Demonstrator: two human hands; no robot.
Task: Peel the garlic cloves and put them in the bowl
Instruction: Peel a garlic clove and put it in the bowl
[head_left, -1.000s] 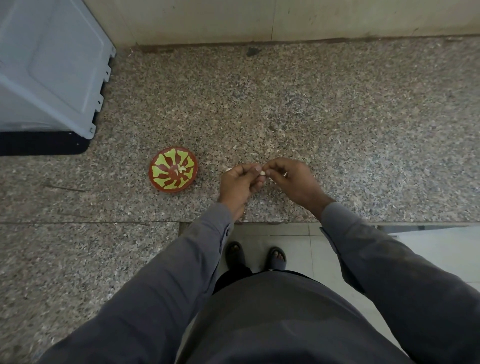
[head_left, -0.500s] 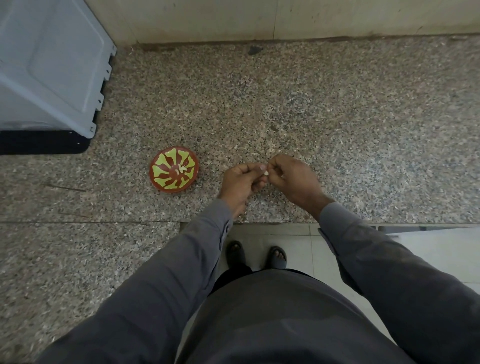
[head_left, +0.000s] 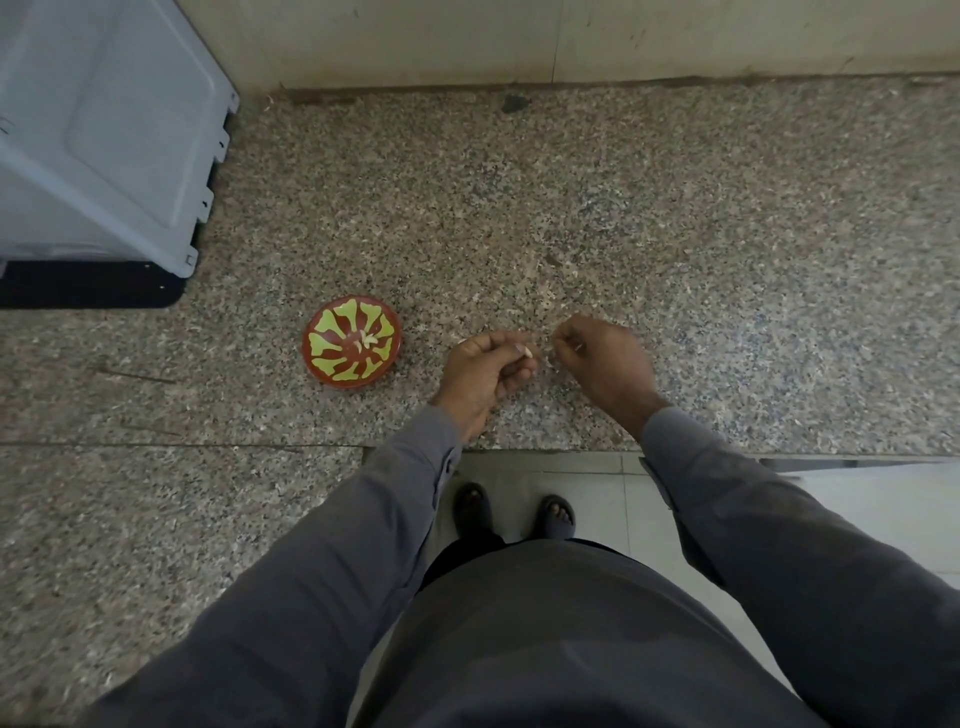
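The left hand (head_left: 485, 371) curls its fingers and pinches a small white garlic clove (head_left: 527, 352) at the tips. The right hand (head_left: 605, 358) is just beside it, a small gap between them. Its fingers are curled too and seem to pinch a thin bit of skin (head_left: 549, 357), but that bit is too small to tell for sure. Both hands are over the stone counter (head_left: 675, 234), near its front edge. To the left of the hands, on the same counter, sits a red and green bowl (head_left: 352, 342) with a few white cloves (head_left: 368, 341) in its middle. A grey box (head_left: 104, 130) sits at the counter's back left corner. Grey sleeves (head_left: 332, 561) cover both arms.
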